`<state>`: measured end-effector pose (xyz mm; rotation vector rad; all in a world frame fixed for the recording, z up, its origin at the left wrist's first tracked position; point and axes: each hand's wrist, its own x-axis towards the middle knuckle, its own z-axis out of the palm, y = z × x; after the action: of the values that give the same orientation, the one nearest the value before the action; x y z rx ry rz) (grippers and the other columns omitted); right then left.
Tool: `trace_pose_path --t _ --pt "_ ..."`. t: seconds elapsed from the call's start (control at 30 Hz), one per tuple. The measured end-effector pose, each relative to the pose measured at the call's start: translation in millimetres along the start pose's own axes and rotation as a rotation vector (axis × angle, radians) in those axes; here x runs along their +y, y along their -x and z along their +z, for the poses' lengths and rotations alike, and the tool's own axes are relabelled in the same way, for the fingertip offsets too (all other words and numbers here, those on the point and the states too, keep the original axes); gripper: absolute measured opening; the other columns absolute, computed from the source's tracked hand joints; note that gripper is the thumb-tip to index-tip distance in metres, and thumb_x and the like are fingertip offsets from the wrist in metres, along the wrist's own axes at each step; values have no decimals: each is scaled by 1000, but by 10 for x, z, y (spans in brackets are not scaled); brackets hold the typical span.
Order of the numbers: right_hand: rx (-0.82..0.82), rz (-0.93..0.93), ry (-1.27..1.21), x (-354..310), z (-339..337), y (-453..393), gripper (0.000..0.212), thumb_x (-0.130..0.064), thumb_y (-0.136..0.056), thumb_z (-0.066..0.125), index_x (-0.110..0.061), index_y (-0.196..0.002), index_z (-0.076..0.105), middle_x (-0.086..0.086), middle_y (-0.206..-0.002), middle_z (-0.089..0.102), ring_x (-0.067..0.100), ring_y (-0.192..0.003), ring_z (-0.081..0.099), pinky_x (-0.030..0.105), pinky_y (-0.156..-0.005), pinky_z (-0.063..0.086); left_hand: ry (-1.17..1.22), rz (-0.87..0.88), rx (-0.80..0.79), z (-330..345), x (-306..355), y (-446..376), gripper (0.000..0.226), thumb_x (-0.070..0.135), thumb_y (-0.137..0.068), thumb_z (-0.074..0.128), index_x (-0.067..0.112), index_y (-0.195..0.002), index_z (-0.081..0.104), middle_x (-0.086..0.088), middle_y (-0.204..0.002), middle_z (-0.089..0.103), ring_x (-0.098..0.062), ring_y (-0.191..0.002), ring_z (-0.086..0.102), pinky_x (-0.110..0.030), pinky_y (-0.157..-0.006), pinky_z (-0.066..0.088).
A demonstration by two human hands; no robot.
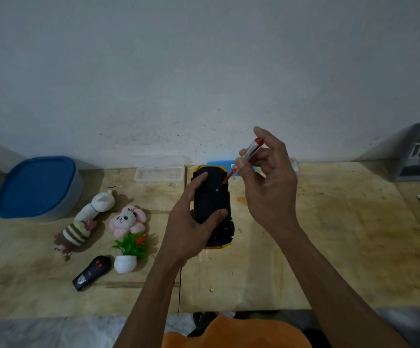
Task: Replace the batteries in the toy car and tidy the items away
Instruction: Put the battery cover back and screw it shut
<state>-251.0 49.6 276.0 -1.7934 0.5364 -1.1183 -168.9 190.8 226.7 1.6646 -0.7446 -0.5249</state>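
While the left hand (pixel 191 227) grips the toy car (pixel 212 204), the raised right hand (pixel 266 187) pinches a screwdriver (pixel 244 159).

Left hand (pixel 191 229) gripping upturned toy car (pixel 212 204) on table (pixel 329 247), right hand (pixel 266 182) pinching screwdriver (pixel 244 159) over its underside

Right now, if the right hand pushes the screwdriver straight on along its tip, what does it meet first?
Probably the black underside of the toy car, near the small screw; the right hand aims the screwdriver there. Depth is unclear.
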Motion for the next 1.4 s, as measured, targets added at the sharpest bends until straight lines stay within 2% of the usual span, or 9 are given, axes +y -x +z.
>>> trace_pose_path --t 0.33,0.63,0.77,0.83,0.93,1.03,1.13,1.27,1.4 --pt "1 -12 -20 -29 9 -14 49 -7 -95 65 -13 -140 47 -1 -101 69 16 -93 71 26 -86 57 15 -4 1 -12 8 -27 77 16 -84 81 41 -146 43 19 -144 49 1 -118 59 -36 -85 62" --pt "-33 -72 37 -45 18 -17 49 -5 -93 66 -11 -139 49 -11 -102 66 4 -96 67 13 -85 52 16 -9 0 -9 26 -42 77 18 -84 82 43 -145 43 19 -145 48 0 -120 58 -37 -87 62" --pt "-97 -118 71 -64 -6 -35 48 -6 -96 63 -16 -140 47 0 -122 67 6 -108 68 19 -88 55 29 -20 -6 -11 19 -47 76 18 -83 82 43 -144 44 19 -145 49 -4 -120 60 -38 -87 62" --pt "-110 -121 61 -62 -9 -57 44 -5 -96 63 -12 -138 51 -1 -119 68 5 -104 70 21 -87 56 36 -31 -2 -13 7 -42 76 16 -83 82 42 -144 45 18 -144 50 -5 -118 61 -40 -86 62" --pt "-91 -189 108 -57 4 -102 43 -8 -91 71 -11 -132 57 -3 -109 67 4 -94 69 14 -82 55 43 -38 8 -20 5 -30 75 16 -83 82 42 -144 45 19 -143 50 -2 -117 61 -39 -86 62" --pt "-125 -242 134 -59 -3 -117 41 -9 -94 68 -11 -134 57 -3 -113 65 7 -96 68 17 -81 57 49 -40 6 -26 8 -34 76 16 -83 82 43 -144 45 19 -142 51 -3 -118 60 -39 -86 62" --pt "-172 -200 88 -90 1 -115 38 -7 -99 58 -11 -137 54 -1 -124 66 4 -102 70 22 -83 58 62 -54 8 -40 9 -32 75 16 -83 82 43 -143 45 18 -140 53 -5 -115 63 -39 -85 62" --pt "-133 -209 78 -83 22 -159 37 -12 -93 69 -10 -130 61 3 -108 70 13 -94 71 25 -80 60 65 -53 17 -36 9 -23 76 15 -83 82 42 -143 45 16 -141 53 -1 -114 63 -36 -84 62" --pt "-163 -210 74 -103 7 -161 36 -8 -96 62 -9 -132 59 -2 -118 67 8 -99 71 18 -80 58 64 -54 19 -29 23 -36 75 16 -83 82 44 -142 46 16 -140 52 1 -113 62 -36 -84 63"
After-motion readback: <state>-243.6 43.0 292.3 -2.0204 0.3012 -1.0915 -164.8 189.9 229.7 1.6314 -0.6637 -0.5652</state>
